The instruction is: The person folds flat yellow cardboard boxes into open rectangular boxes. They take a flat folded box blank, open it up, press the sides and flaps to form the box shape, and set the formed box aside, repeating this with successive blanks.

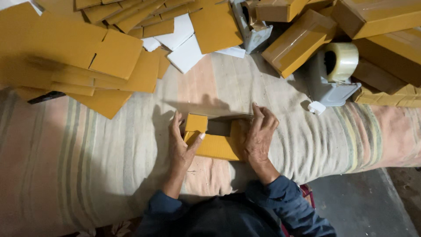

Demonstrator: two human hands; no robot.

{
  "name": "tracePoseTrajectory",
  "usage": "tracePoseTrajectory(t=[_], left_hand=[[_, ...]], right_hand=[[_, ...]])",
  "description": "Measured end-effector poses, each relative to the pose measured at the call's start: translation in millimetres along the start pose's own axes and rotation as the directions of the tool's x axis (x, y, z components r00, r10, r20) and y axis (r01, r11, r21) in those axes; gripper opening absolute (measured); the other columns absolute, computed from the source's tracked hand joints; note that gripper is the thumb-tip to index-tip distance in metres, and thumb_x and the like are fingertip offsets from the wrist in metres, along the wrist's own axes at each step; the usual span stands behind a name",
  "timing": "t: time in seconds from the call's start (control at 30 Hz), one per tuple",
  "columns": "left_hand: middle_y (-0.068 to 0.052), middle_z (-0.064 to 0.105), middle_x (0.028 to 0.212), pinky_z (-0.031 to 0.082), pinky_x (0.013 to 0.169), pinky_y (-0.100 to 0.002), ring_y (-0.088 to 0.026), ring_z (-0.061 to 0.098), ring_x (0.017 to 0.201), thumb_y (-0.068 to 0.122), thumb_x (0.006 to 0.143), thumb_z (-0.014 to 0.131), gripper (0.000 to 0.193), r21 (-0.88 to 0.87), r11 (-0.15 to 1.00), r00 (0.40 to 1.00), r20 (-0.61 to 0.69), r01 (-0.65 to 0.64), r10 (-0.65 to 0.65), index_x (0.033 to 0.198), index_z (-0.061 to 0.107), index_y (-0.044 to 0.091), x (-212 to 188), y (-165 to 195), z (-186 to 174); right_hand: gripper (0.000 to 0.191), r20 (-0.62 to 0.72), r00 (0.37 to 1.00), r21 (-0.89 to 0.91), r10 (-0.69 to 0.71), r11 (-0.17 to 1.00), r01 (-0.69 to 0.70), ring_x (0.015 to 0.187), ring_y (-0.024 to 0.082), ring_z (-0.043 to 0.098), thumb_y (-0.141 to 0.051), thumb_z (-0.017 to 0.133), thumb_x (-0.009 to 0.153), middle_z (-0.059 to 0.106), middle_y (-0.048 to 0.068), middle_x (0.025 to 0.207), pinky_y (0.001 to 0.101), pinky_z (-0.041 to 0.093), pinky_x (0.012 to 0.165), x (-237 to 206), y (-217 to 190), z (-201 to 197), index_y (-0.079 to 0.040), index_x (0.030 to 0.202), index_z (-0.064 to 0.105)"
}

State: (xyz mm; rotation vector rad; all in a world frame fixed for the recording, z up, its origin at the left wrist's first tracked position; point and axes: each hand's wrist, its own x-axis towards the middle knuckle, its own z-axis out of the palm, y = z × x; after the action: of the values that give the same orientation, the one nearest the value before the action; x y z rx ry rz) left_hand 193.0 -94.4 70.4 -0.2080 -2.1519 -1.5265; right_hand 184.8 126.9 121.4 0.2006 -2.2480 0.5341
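- My left hand (182,142) presses flat against the left side of the box (215,140), fingers spread along its wall and thumb across the yellow top panel.
- My right hand (258,134) cups the right side, fingers curled over the far edge; both hands hold the box between them, neither one fully closed.
- The box sits on the bed (87,175) right in front of me, half folded, one small flap up at its 10 o'clock corner and the dark inside still showing.
- I judge it light and empty: thin card, stiff along the creases but easy to dent on the panels, so the walls and folded edges are the places to hold, not the loose flap.
- The card looks dry and matt, unlikely to slip.
- The bed cover is a soft, striped cloth that gives under pressure, so it offers little backing for pressing a fold.
- At 10 to 12 o'clock lies a heap of flat blanks (87,57), yellow with some white backs.
- At 1 to 2 o'clock stands a tape dispenser (335,72) among stacked finished boxes (381,26).
- Bare floor (364,206) shows at 4 o'clock.
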Motion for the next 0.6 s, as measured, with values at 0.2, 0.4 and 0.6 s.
tracePoseTrajectory(t=[0.2,0.4,0.6], left_hand=[[-0.023,0.040,0.161,0.034,0.121,-0.046,-0.036,0.041,0.149,0.059,0.106,0.037,0.081,-0.047,0.993,0.994,0.013,0.108,-0.108,0.163,0.026,0.003,0,-10,5],[-0.019,0.021,0.171,0.022,0.125,-0.048,-0.035,0.022,0.157,0.086,0.090,0.013,0.110,-0.284,0.933,0.974,0.113,0.223,-0.198,0.164,0.023,0.005,-2,-16,-1],[-0.018,0.026,0.172,0.018,0.129,-0.050,-0.037,0.022,0.160,0.088,0.086,0.014,0.114,-0.739,0.580,0.938,0.233,0.343,-0.257,0.165,0.025,0.006,0,-25,-22]], right_hand=[[0.082,0.547,0.806,0.044,-0.226,0.969,0.241,0.146,0.041,0.037,-0.056,0.063,0.098,0.042,0.025,0.153,0.0605,0.022,0.125,1,-9,10,0.006,0.148,0.043],[0.109,0.780,0.574,-0.017,-0.250,0.908,0.418,0.150,0.048,0.007,-0.078,0.037,0.089,0.018,0.034,0.161,0.0570,0.002,0.120,4,-68,34,0.008,0.155,0.021],[0.109,0.775,0.496,0.135,-0.390,0.871,0.473,0.155,0.040,0.010,-0.079,0.036,0.089,0.020,0.027,0.165,0.0516,0.004,0.124,11,-97,67,0.006,0.156,0.024]])
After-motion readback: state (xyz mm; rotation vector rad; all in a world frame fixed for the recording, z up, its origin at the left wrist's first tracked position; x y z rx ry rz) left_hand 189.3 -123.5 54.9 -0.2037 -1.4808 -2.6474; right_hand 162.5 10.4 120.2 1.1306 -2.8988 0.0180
